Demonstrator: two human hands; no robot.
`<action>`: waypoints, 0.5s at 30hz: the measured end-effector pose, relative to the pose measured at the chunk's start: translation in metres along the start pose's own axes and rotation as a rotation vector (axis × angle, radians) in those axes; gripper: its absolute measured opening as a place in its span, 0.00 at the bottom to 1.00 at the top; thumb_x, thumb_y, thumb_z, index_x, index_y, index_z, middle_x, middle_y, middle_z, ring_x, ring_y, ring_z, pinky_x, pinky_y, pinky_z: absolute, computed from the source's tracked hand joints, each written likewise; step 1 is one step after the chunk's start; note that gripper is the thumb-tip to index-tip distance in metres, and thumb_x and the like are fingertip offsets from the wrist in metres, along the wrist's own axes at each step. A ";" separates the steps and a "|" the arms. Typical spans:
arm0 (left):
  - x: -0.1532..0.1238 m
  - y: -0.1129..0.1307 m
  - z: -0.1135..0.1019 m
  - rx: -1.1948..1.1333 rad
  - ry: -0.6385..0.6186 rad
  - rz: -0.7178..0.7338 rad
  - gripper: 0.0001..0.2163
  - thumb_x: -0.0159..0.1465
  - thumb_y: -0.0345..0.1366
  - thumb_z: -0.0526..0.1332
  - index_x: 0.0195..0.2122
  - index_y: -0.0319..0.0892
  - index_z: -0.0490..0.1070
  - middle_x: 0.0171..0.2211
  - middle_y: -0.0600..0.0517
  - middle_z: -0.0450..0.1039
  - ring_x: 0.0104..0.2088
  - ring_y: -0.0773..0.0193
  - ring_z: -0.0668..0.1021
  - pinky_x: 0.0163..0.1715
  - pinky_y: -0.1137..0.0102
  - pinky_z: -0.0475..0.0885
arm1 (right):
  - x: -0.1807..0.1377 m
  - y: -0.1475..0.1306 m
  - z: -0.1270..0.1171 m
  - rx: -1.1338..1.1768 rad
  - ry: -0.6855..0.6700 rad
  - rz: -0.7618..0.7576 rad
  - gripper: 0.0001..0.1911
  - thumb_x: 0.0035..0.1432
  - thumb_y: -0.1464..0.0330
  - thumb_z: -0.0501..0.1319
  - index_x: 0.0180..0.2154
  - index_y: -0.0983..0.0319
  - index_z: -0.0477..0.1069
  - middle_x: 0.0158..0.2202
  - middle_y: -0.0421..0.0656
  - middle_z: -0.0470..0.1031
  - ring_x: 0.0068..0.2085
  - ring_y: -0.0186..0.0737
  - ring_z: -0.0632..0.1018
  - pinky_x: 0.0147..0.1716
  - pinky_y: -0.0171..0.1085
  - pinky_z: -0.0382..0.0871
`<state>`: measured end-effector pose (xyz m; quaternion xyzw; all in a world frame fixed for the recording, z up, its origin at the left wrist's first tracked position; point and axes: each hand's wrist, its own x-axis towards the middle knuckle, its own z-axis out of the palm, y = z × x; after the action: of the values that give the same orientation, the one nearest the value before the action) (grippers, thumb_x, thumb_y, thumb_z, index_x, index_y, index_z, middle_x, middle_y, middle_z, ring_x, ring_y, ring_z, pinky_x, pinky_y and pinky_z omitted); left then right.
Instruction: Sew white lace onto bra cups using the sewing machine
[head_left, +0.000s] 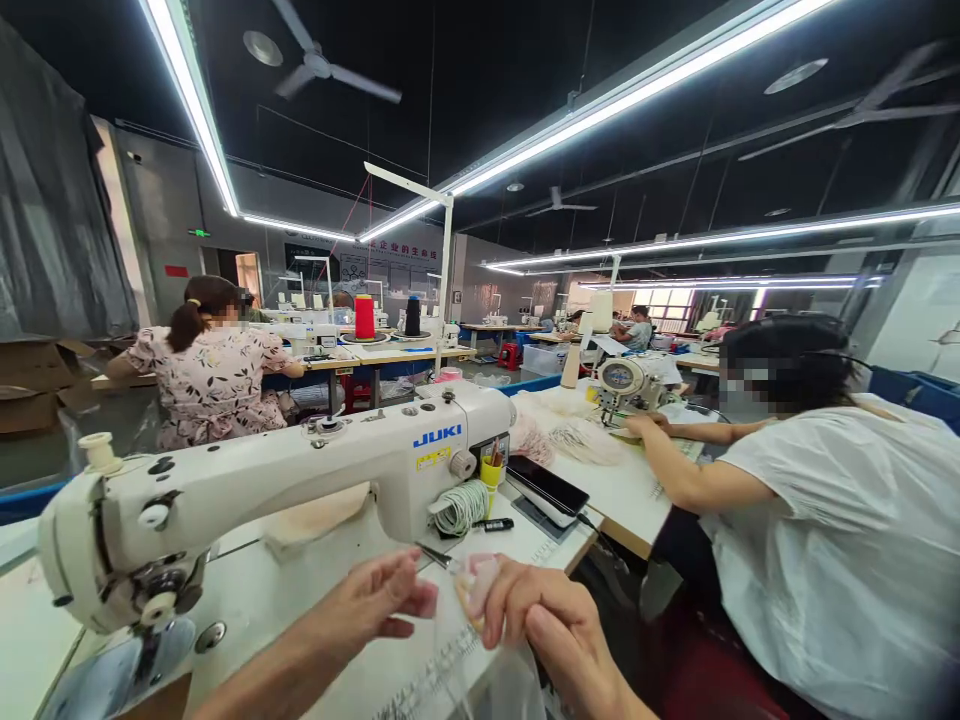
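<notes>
My left hand (pixel 382 600) is over the white sewing table, its fingers loosely bent and apart, with nothing visible in them. Close by on the right, my right hand (pixel 544 615) has its fingers closed on a thin, pale, see-through piece of material (pixel 480 575) with a yellowish part. Part of this material hangs below the hand. A dark pointed metal tip (pixel 435 555) shows between the hands; I cannot tell whether it is held or lying on the table. Behind both hands stands a white JUKI sewing machine (pixel 300 480).
Beside the machine are a coil of pale cord (pixel 459 508), a black marker (pixel 493 525), a yellow cup (pixel 491 470) and a phone (pixel 547 485). A co-worker in white (pixel 832 500) sews at the right. Another person in a floral top (pixel 214 375) sits at the left.
</notes>
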<state>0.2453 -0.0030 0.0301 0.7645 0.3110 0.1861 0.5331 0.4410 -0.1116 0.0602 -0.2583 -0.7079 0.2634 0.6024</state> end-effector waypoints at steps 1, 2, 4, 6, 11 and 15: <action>-0.007 0.002 0.015 -0.094 -0.040 -0.004 0.43 0.52 0.69 0.44 0.55 0.36 0.62 0.40 0.41 0.74 0.40 0.56 0.76 0.37 0.66 0.70 | -0.005 -0.002 0.003 0.022 0.019 0.002 0.18 0.63 0.60 0.51 0.25 0.60 0.69 0.23 0.45 0.74 0.31 0.43 0.75 0.39 0.45 0.66; -0.015 0.004 0.029 -0.191 -0.067 -0.002 0.43 0.49 0.70 0.48 0.51 0.36 0.66 0.38 0.42 0.74 0.38 0.57 0.76 0.36 0.67 0.70 | -0.009 -0.005 0.007 0.040 0.028 0.008 0.19 0.63 0.59 0.50 0.24 0.60 0.68 0.22 0.45 0.73 0.29 0.42 0.75 0.37 0.44 0.66; -0.033 0.006 0.051 -0.422 -0.073 -0.001 0.36 0.47 0.66 0.58 0.43 0.36 0.71 0.33 0.45 0.74 0.34 0.61 0.75 0.35 0.70 0.69 | -0.020 -0.011 0.013 0.058 0.017 0.038 0.22 0.62 0.57 0.50 0.22 0.61 0.67 0.19 0.45 0.72 0.26 0.41 0.74 0.34 0.42 0.67; -0.056 0.010 0.063 -0.615 -0.006 -0.030 0.29 0.47 0.59 0.65 0.37 0.36 0.73 0.28 0.49 0.72 0.29 0.65 0.72 0.32 0.73 0.67 | -0.033 -0.018 0.018 0.054 -0.033 0.087 0.23 0.63 0.56 0.49 0.21 0.61 0.66 0.18 0.44 0.71 0.26 0.41 0.74 0.32 0.40 0.68; -0.117 0.021 0.066 -0.310 0.174 -0.013 0.25 0.53 0.56 0.62 0.35 0.36 0.73 0.16 0.59 0.58 0.17 0.73 0.61 0.19 0.77 0.57 | -0.058 -0.023 0.036 0.096 -0.033 0.403 0.13 0.59 0.57 0.57 0.33 0.61 0.65 0.31 0.43 0.72 0.28 0.35 0.74 0.24 0.32 0.66; -0.155 0.024 0.065 -0.146 0.142 -0.044 0.22 0.61 0.53 0.53 0.40 0.37 0.72 0.12 0.59 0.59 0.16 0.68 0.64 0.21 0.74 0.60 | -0.057 -0.021 0.069 0.131 -0.221 0.496 0.32 0.48 0.53 0.65 0.52 0.58 0.60 0.48 0.48 0.67 0.44 0.40 0.72 0.41 0.37 0.67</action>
<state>0.1782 -0.1587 0.0358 0.7015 0.3504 0.2503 0.5678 0.3800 -0.1701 0.0239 -0.3540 -0.6659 0.4743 0.4542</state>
